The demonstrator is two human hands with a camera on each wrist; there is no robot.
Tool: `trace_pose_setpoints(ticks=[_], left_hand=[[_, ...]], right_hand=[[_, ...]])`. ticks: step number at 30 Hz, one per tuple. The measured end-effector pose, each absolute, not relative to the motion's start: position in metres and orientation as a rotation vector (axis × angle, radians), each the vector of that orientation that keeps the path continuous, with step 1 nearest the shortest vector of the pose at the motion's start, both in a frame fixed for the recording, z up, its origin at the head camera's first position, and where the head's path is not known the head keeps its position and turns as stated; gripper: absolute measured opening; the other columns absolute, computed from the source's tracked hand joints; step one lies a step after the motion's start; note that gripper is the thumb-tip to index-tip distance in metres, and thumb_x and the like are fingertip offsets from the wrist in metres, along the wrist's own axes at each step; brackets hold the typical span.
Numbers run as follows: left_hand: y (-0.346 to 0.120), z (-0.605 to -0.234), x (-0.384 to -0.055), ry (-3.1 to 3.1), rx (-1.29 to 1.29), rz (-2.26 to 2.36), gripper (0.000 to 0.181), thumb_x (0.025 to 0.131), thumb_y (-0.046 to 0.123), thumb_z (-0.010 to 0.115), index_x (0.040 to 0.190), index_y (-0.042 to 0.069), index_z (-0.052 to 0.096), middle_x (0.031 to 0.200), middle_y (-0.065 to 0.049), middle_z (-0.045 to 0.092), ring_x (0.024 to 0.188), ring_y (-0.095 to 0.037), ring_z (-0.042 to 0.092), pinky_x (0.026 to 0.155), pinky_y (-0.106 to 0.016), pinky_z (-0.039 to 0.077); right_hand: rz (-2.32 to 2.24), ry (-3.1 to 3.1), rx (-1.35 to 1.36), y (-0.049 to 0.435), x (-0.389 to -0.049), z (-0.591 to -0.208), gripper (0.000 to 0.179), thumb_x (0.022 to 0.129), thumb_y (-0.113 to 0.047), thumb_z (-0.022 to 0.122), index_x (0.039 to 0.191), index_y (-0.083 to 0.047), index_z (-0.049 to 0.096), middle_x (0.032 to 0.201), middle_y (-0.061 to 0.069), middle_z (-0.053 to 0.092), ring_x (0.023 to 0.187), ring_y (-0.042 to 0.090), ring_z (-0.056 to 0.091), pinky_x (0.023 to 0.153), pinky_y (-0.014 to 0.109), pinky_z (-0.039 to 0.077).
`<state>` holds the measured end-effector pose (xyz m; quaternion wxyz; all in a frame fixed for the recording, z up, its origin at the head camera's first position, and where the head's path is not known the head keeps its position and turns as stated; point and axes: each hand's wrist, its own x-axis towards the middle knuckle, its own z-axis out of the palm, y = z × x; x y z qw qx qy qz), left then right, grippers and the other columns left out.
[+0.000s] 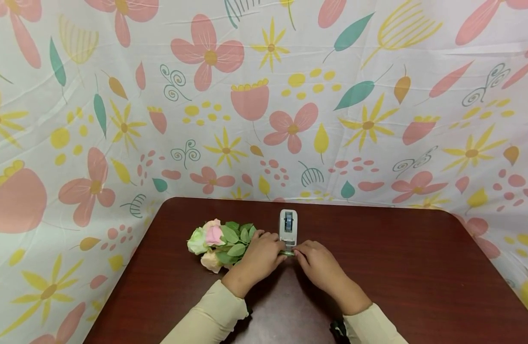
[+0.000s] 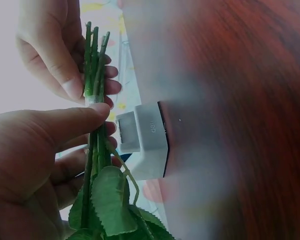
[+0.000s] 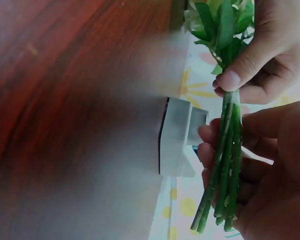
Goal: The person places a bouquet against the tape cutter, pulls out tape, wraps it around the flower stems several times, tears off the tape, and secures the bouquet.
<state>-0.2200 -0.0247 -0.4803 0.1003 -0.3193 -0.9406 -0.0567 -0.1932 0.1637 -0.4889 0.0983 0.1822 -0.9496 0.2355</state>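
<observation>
A bunch of artificial-looking roses (image 1: 214,235) in pink, peach and pale green lies to the left, its leaves beside my left hand (image 1: 261,253). That hand grips the green stems (image 2: 100,135), thumb across the front. At the cut ends, my right hand (image 1: 322,265) holds the same stems (image 3: 225,175), its fingers curled behind them. A clear, shiny band of tape (image 3: 231,96) shows on the stems between the hands; whether it still joins the roll cannot be told. Just beyond the hands stands a white tape dispenser (image 1: 288,224) with a blue-centred roll.
The dark reddish-brown wooden table (image 1: 397,258) has rounded far corners. A white cloth (image 1: 363,157) printed with flowers and leaves hangs behind it and along the left side. Dark wrist straps (image 1: 339,329) sit near the cream sleeves (image 1: 208,313).
</observation>
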Motion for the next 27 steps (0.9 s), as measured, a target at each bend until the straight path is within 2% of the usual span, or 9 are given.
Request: trace_pose_setpoints(ticks=[7, 13, 27], left_hand=[[-0.0241, -0.4832, -0.2205, -2.735, -0.953, -0.148, 0.014, 0.090, 0.036, 0.077, 0.098, 0.025, 0.074, 0.098, 0.008, 0.068, 0.094, -0.015, 0.066, 0.102, -0.045, 0.045], [-0.0238, -0.4847, -0.2215, -2.738, -0.959, -0.150, 0.014, 0.089, 0.035, 0.077, 0.099, 0.026, 0.073, 0.100, 0.008, 0.067, 0.095, -0.013, 0.066, 0.102, -0.044, 0.044], [-0.0231, -0.4838, -0.2181, -2.731, -0.926, -0.165, 0.016, 0.088, 0.034, 0.080, 0.096, 0.024, 0.070, 0.095, 0.008, 0.064, 0.087, -0.011, 0.066, 0.093, -0.040, 0.044]], right_hand=[[0.631, -2.796, 0.592, 0.1647, -0.1960, -0.4898, 0.015, 0.096, -0.013, 0.066, 0.104, -0.006, 0.077, 0.097, 0.006, 0.076, 0.096, 0.026, 0.070, 0.091, 0.049, 0.051], [0.672, -2.823, 0.586, 0.1664, -0.1976, -0.4896, 0.018, 0.097, -0.016, 0.066, 0.109, -0.008, 0.077, 0.100, 0.005, 0.075, 0.098, 0.025, 0.069, 0.092, 0.049, 0.051], [0.717, -2.857, 0.592, 0.1690, -0.1994, -0.4929, 0.018, 0.096, -0.016, 0.069, 0.112, -0.010, 0.074, 0.105, 0.003, 0.073, 0.104, 0.025, 0.066, 0.095, 0.049, 0.050]])
